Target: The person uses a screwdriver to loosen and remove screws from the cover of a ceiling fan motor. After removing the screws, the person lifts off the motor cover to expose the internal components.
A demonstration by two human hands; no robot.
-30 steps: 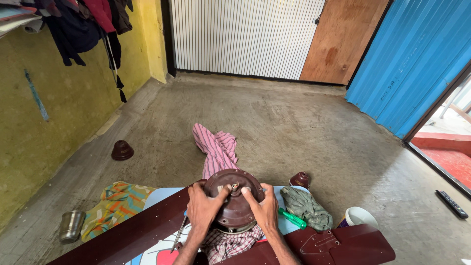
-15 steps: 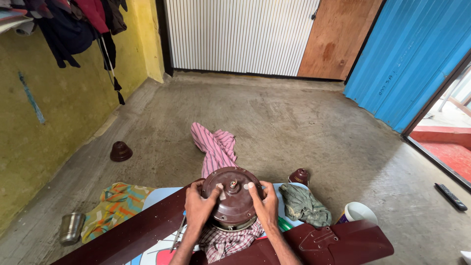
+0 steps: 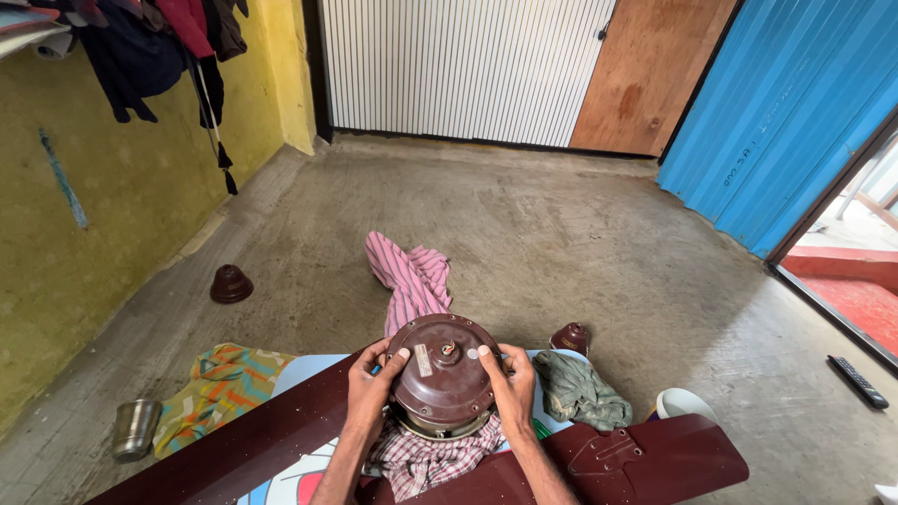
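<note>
One brown fan motor [image 3: 441,381], two dark fan blades [image 3: 645,458], two small brown cup-shaped covers [image 3: 230,283]. One steel cup [image 3: 135,428], one white bowl [image 3: 683,404]. Four cloths, among them a pink striped one [image 3: 409,281]; one black remote [image 3: 858,381].

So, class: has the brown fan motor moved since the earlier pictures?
No. The fan motor, held by the left hand and right hand, sits where it did, left of the small brown cap.

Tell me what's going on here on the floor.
A person sits on a concrete floor, gripping a round brown ceiling fan motor with the left hand and right hand on opposite sides. It rests on a checked cloth, with brown fan blades alongside and a striped cloth just beyond.
</note>
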